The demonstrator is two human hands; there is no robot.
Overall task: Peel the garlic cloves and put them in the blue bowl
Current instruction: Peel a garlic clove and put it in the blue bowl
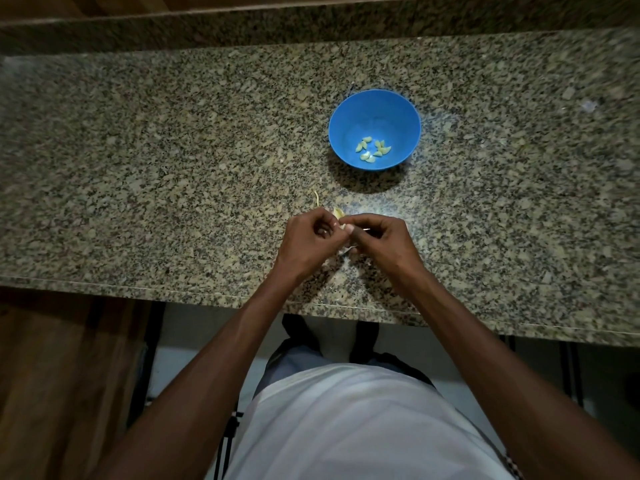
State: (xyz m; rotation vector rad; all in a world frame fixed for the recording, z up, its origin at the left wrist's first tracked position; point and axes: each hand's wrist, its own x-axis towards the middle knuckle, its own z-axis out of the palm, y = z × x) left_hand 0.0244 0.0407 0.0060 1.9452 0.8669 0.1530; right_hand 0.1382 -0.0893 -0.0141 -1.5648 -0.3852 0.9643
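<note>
A blue bowl (374, 109) stands on the granite counter and holds several peeled garlic cloves (372, 149). In front of it my two hands meet over the counter. My left hand (310, 239) and my right hand (379, 237) both pinch one garlic clove (338, 213), whose pale skin sticks out between the fingertips. Most of the clove is hidden by my fingers. A thin shiny thing shows by my right fingers; I cannot tell what it is.
A curl of garlic skin (316, 199) lies on the counter just beyond my left hand. More pale skin scraps (346, 251) lie under my hands. The speckled counter (156, 168) stretches wide left and right, with its front edge close to my body.
</note>
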